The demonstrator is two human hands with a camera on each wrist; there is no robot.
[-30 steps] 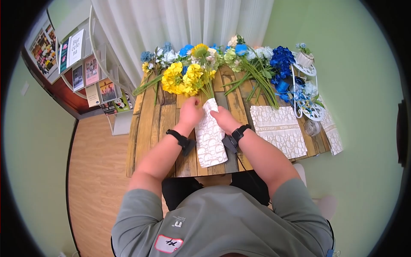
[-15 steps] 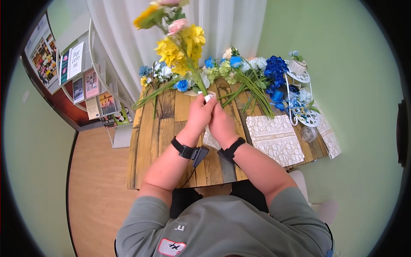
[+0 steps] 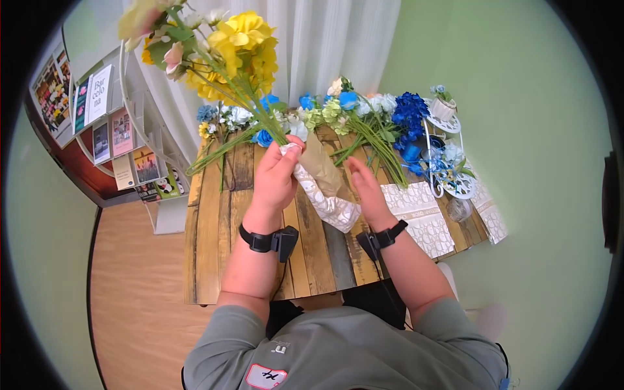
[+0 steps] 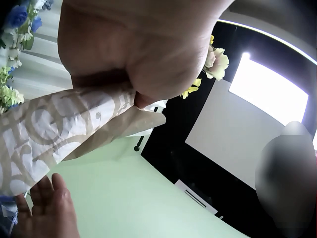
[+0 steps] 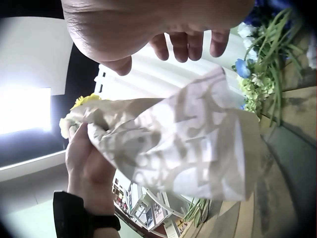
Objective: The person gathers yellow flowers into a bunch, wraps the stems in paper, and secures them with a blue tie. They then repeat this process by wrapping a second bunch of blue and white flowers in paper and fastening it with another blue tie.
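My left hand (image 3: 270,185) grips a bouquet of yellow and pink flowers (image 3: 240,55) by its green stems, together with the top of a white-and-beige patterned paper wrap (image 3: 318,201). The bouquet is raised and leans to the upper left, its heads above the table. Below the hand the wrap slants down to the right, its plain tan inside showing. My right hand (image 3: 370,195) is apart from the wrap, just right of its lower end, fingers extended. In the right wrist view the creased paper (image 5: 183,148) hangs under the right hand (image 5: 163,29), which holds nothing.
Patterned paper sheets (image 3: 422,218) lie flat on the wooden table (image 3: 250,172) at right. Loose blue, white and green flowers (image 3: 335,114) with long stems (image 3: 377,146) line the back. A white metal stand (image 3: 432,162) is at far right, a book rack (image 3: 123,133) at left.
The bouquet has been lifted off the table and tilted to the upper left. Both hands were together at the stems half a second ago; the right has since let go and moved right.
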